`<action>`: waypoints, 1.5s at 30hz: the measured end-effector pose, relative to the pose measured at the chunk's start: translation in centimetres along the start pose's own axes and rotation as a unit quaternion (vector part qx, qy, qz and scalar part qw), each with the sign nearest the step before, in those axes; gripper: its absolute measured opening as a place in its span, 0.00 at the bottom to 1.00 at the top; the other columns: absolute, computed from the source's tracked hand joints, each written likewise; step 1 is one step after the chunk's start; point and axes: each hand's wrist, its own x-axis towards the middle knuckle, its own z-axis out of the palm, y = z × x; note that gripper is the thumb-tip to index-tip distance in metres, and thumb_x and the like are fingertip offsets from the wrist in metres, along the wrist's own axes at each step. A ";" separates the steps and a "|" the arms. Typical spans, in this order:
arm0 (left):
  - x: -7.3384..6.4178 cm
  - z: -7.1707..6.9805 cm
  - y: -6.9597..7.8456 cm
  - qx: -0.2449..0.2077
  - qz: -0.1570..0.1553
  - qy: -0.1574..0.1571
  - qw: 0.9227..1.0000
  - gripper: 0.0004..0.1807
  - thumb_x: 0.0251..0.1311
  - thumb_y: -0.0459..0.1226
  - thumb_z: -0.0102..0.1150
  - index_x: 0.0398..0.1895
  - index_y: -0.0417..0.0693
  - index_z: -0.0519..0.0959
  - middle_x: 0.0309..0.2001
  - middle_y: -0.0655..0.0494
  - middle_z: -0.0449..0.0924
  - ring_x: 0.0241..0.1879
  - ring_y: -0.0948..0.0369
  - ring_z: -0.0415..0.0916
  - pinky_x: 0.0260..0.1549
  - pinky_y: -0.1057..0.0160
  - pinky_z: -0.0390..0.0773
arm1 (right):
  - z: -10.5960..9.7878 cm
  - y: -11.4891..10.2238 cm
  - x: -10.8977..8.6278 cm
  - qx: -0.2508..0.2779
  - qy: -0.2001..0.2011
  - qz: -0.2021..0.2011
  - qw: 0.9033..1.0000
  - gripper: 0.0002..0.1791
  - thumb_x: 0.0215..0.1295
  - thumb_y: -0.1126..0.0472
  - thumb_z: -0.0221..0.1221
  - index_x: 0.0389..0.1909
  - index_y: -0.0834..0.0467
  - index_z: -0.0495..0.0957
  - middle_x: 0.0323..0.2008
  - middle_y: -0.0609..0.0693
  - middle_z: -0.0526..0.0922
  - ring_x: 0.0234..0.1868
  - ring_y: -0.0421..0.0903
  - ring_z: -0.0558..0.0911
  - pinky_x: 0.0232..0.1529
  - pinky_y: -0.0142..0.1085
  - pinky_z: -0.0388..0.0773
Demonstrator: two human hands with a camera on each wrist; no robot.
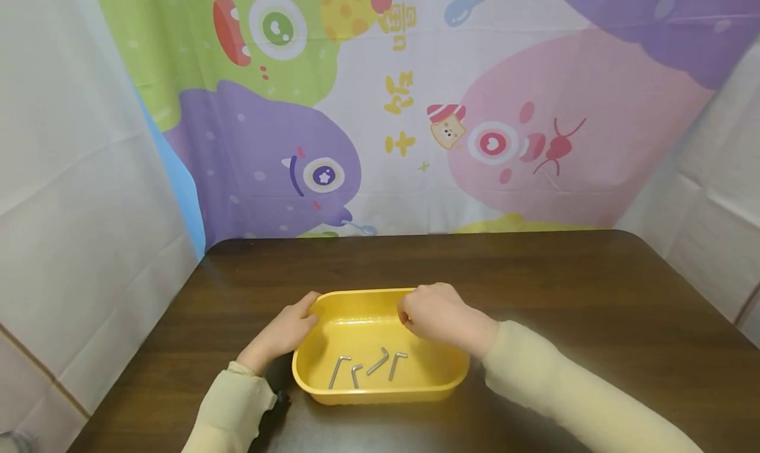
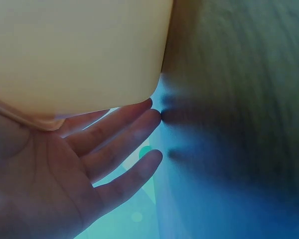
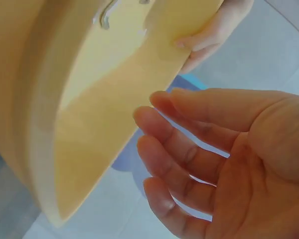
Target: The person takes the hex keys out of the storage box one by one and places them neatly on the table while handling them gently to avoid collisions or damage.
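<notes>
A yellow plastic tray (image 1: pixel 380 395) stands on the table, with several silver hex keys (image 1: pixel 380 362) lying on its floor. My left hand (image 1: pixel 285 331) holds the tray's left rim, thumb over the edge. In the left wrist view its fingers (image 2: pixel 132 137) stretch along the outer wall, tips close to the tabletop. Over the back right part of the tray is my right hand (image 1: pixel 436 311). The right wrist view shows its fingers (image 3: pixel 162 154) loosely bent, thumb close to the index fingertip, with nothing between them.
The dark wooden table (image 1: pixel 534 275) extends around the tray. Behind it hangs a cloth (image 1: pixel 404 209) printed with cartoon monsters. White panels (image 1: pixel 89 209) rise on both sides. Something small and black (image 1: pixel 280 403) shows beside the left sleeve.
</notes>
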 end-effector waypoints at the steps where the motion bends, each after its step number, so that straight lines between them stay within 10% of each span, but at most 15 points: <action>1: 0.0 0.0 0.0 -0.001 0.000 0.000 1.000 0.19 0.63 0.34 0.39 0.57 0.45 0.65 0.46 0.46 0.76 0.33 0.59 0.73 0.32 0.63 0.73 | 0.1 -0.2 0.1 -0.003 -0.008 -0.002 1.000 0.13 0.50 0.66 0.55 0.11 0.47 0.71 0.13 0.39 0.69 0.17 0.38 0.66 0.15 0.35 0.61; 11: -0.1 0.0 0.1 -0.009 0.000 -0.005 1.000 0.19 0.63 0.34 0.39 0.58 0.44 0.64 0.44 0.45 0.76 0.29 0.59 0.73 0.29 0.64 0.73 | 1.1 -1.9 0.6 -0.022 -0.093 -0.011 0.995 0.10 0.49 0.64 0.60 0.15 0.50 0.71 0.16 0.41 0.70 0.20 0.40 0.68 0.20 0.34 0.63; 24: -0.3 0.3 -0.1 0.000 0.007 0.000 1.000 0.18 0.63 0.34 0.40 0.57 0.44 0.64 0.45 0.45 0.76 0.33 0.59 0.73 0.34 0.60 0.73 | 2.9 -2.9 -0.8 -0.058 -0.059 -0.075 0.994 0.09 0.45 0.66 0.57 0.16 0.49 0.72 0.19 0.42 0.74 0.21 0.41 0.72 0.21 0.35 0.67; 45: -0.1 0.0 -0.1 -0.004 0.002 0.000 1.000 0.19 0.63 0.34 0.40 0.57 0.45 0.64 0.46 0.45 0.75 0.33 0.59 0.73 0.32 0.62 0.74 | 4.5 -3.3 -0.7 -0.078 -0.094 -0.046 0.992 0.04 0.48 0.62 0.60 0.23 0.51 0.74 0.22 0.45 0.76 0.25 0.42 0.75 0.27 0.37 0.68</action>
